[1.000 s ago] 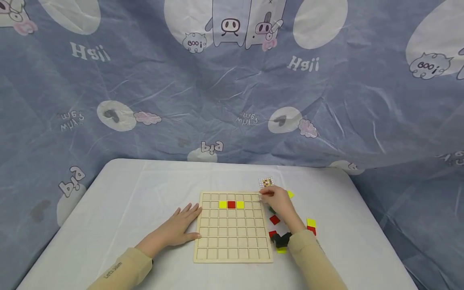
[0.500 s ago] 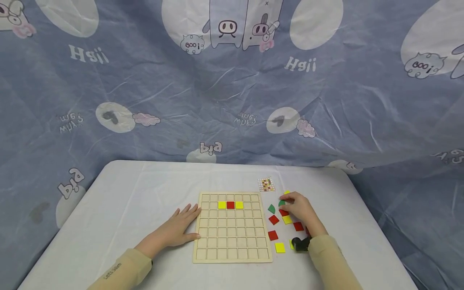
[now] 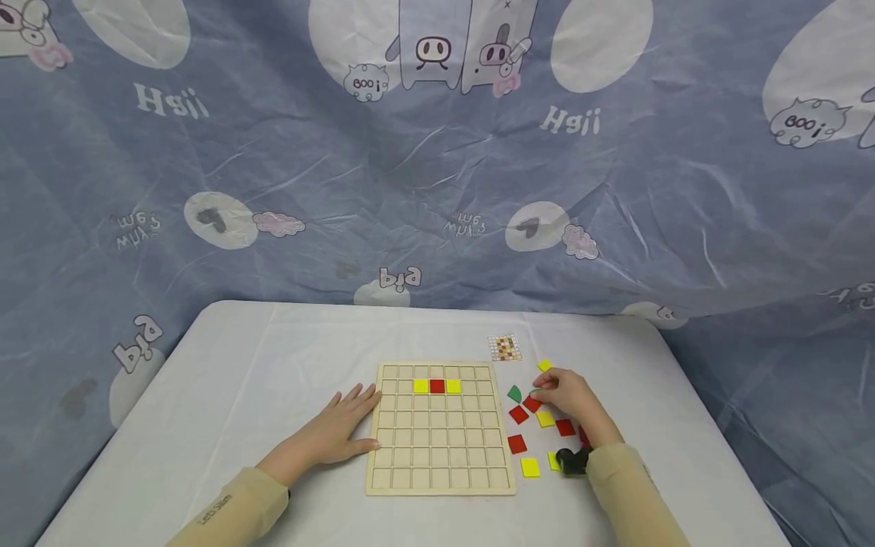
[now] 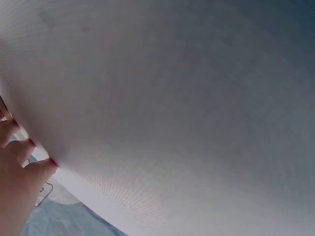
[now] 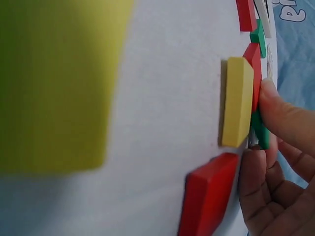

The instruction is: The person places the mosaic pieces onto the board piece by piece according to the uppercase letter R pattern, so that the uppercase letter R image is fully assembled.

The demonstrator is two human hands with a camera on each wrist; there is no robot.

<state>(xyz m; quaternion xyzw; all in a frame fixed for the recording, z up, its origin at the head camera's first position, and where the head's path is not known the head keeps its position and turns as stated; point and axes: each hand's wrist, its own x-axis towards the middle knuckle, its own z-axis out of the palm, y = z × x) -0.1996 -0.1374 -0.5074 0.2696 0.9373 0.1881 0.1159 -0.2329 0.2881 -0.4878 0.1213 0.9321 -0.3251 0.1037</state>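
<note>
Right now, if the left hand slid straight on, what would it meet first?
The wooden board; the left hand is right at its left edge, though exact contact is hard to judge.

One board (image 3: 437, 438) holds two yellow tiles (image 3: 421, 386) and one red tile (image 3: 437, 386). Beside it show four yellow pieces (image 3: 529, 467), five red pieces (image 3: 517, 444), two green pieces (image 3: 514, 393) and one card (image 3: 504, 347).

A right hand (image 3: 571, 393) pinches a green tile (image 5: 260, 130) beside a red tile (image 3: 532, 404), near a flat, gridded wooden board (image 3: 437, 438) bearing three coloured squares (image 3: 437, 387).
</note>
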